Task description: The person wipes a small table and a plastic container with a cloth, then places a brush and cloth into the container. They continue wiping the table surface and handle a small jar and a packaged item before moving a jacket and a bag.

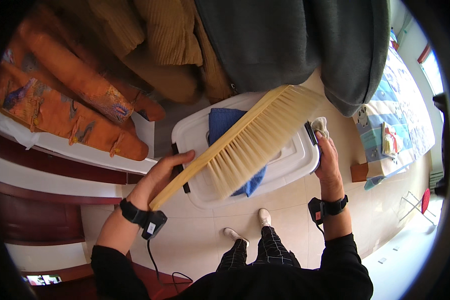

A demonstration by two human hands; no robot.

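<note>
Between my hands is a white plastic storage box [189, 131] with a lid and black latches. My left hand [168, 167] grips its left end, thumb over the rim. My right hand [327, 157] grips the right end, its fingers partly hidden. A crumpled pale cloth [320, 125] sits against my right thumb; whether I hold it too is unclear. Across the lid lies a long soft-bristled bed brush [262, 138] with a wooden handle, its end reaching over my left wrist. A blue striped cloth [225, 120] lies beneath the brush, partly covered.
A dark grey garment [270, 45] and brown corduroy clothing [172, 33] hang just beyond the box. Left, an orange patterned garment [78, 105] hangs over a white ledge [97, 157]. A bed [397, 112] stands right. A cable [153, 258] trails from my left wrist.
</note>
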